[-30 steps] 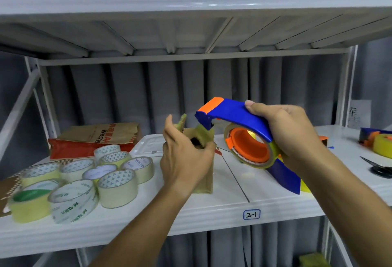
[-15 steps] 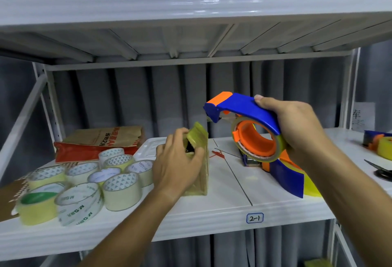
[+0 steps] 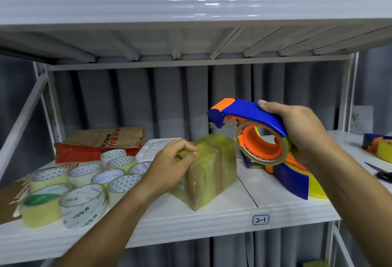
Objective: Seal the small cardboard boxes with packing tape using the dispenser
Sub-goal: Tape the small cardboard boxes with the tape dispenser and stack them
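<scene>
Box [image 3: 209, 171] sits on shelf [image 3: 212, 222] near front edge, tape-wrapped, likely light, slick, stiff at corners; best held across top. Left hand [image 3: 174, 160] curls over its top-left edge. Right hand [image 3: 301, 131] clamped on dispenser [image 3: 250, 114], raised above shelf.

The tape dispenser [image 3: 250, 116] is blue with an orange tip and orange hub. The box [image 3: 210, 171] is brown under yellowish tape. The tape rolls [image 3: 84, 186] are clear or pale yellow with white patterned cores, one green. The paper bag [image 3: 99, 143] is tan and red, the shelf [image 3: 191, 220] white, the curtain [image 3: 148, 101] grey.
</scene>
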`<state>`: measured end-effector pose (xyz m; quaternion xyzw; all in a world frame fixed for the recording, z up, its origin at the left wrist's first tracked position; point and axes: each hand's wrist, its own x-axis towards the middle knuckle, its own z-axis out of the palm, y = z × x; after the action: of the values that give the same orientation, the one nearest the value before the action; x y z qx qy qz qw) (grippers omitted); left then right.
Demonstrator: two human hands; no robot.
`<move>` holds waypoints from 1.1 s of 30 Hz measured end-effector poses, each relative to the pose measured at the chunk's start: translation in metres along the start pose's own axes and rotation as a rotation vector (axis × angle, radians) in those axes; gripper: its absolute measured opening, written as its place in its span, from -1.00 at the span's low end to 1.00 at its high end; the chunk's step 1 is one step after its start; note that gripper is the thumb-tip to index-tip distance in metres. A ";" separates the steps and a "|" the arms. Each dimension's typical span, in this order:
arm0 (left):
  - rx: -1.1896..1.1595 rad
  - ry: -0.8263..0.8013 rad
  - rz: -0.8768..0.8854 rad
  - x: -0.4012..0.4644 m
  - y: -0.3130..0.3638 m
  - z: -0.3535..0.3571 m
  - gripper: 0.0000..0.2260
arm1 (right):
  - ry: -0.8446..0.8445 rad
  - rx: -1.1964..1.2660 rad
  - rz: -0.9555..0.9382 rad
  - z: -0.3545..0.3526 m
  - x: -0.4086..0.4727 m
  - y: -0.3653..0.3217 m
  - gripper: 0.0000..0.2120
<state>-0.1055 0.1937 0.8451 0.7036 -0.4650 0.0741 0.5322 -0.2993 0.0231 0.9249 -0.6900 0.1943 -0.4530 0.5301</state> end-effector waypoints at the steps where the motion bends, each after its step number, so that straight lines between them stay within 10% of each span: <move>1: -0.077 -0.036 -0.055 0.001 -0.001 -0.004 -0.84 | -0.011 -0.004 -0.007 0.000 0.000 -0.001 -0.73; 14: -0.373 -0.355 -0.163 0.011 -0.015 -0.061 -0.61 | -0.155 0.040 0.033 0.008 0.006 -0.015 -0.75; 33: -0.267 0.047 -0.207 -0.003 -0.019 -0.044 -0.70 | -0.471 -0.079 0.084 0.073 0.036 -0.014 -0.82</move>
<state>-0.0764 0.2312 0.8484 0.6688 -0.3832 -0.0271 0.6365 -0.2234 0.0420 0.9503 -0.7882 0.1114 -0.2491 0.5516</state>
